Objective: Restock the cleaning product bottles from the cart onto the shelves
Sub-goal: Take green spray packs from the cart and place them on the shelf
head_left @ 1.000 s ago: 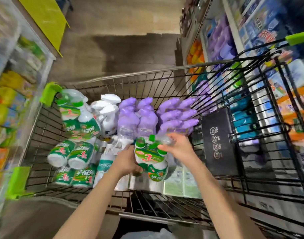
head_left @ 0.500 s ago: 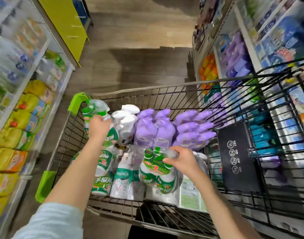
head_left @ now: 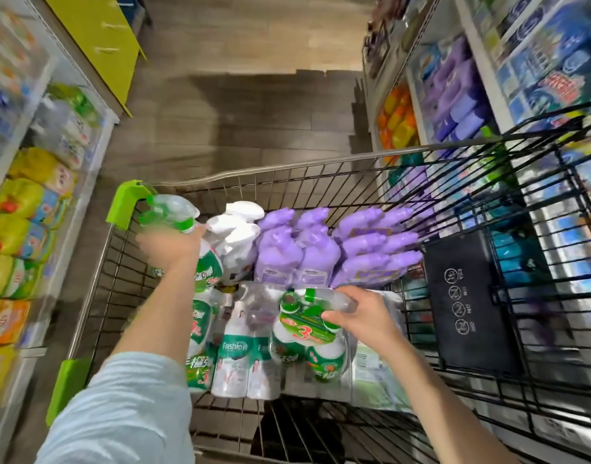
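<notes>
A black wire cart [head_left: 321, 169] holds cleaning bottles. My right hand [head_left: 361, 316] grips a bundled pack of green-and-white spray bottles [head_left: 307, 336] by its clear trigger top, near the cart's middle. My left hand [head_left: 170, 244] holds another green-and-white spray bottle pack [head_left: 173, 212] at the cart's far left corner, just below its trigger head. Between them stand white spray bottles [head_left: 235, 236] and purple bottles [head_left: 297, 252]. More green-labelled bottles [head_left: 200, 329] and "Fashion" bottles [head_left: 234, 363] lie on the cart floor.
Shelves line both sides of the aisle: yellow and green packs [head_left: 23, 209] on the left, purple bottles [head_left: 455, 95], orange bottles [head_left: 396, 118] and blue boxes [head_left: 548, 72] on the right. A black child-seat flap [head_left: 468, 303] stands in the cart's right part. Wooden floor [head_left: 254, 95] lies ahead.
My left hand left the pack in the middle and moved to the far left corner, taking hold of another spray bottle pack. My right hand kept its grip on the middle pack.
</notes>
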